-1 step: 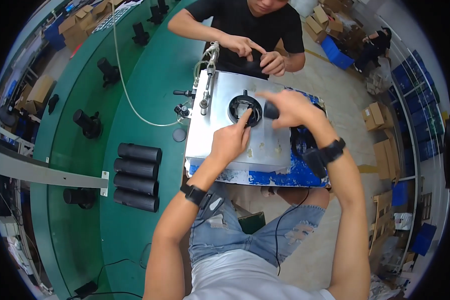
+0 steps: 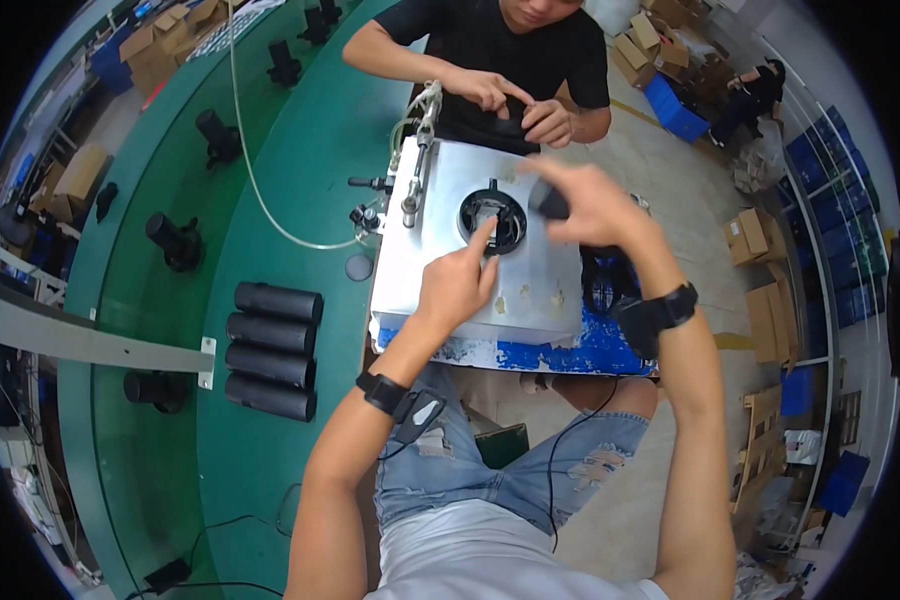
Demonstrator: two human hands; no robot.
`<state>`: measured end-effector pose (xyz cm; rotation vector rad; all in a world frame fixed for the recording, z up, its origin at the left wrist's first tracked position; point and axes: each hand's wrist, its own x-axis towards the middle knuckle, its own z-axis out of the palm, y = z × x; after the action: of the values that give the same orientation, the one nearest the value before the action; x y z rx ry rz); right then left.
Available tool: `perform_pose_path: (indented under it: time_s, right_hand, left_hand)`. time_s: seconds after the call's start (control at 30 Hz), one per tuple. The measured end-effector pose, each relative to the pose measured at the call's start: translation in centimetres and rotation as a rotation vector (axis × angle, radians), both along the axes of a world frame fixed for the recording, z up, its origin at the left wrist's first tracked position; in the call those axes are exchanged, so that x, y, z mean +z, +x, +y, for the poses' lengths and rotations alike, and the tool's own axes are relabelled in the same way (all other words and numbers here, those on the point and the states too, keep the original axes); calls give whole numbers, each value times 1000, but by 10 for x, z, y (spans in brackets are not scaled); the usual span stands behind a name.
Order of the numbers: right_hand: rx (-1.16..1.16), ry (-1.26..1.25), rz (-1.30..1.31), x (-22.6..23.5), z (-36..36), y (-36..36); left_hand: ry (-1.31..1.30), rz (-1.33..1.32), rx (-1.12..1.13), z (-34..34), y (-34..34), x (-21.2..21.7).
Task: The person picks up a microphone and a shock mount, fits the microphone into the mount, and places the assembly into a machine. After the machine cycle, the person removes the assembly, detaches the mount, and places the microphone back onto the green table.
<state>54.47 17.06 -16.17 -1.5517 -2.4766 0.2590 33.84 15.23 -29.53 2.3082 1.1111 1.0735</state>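
The left hand rests on the pale metal fixture plate, most fingers curled and the forefinger stretched out so its tip touches the rim of the round black socket at the plate's middle; it grips nothing. The right hand hovers just beside that socket, closed around a small black cylindrical part. The socket seems to hold a dark ring-shaped piece, though its inside is too small to read. One risk, as I judge it: the left forefinger lies so near the opening that the black part could pinch it or seat tilted if lowered there. Across the plate another person's hands work a dark piece. A tube-fed nozzle tool stands at the plate's left edge. On the green tabletop four black tubes lie side by side, with cardboard boxes on the floor to the right.
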Motion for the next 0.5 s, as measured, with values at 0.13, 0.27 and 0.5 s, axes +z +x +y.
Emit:
perform_pose_path:
  time_s: [0.13, 0.27, 0.5]
  right_hand:
    - [74, 190, 1152, 3, 1, -30]
    - [123, 329, 1174, -49, 24, -51]
    - [-45, 221, 1242, -101, 33, -53]
  left_hand:
    - [-239, -368, 33, -14, -36, -1]
    - [-349, -457, -14, -8, -41, -2]
    - [-346, -443, 11, -13, -38, 2]
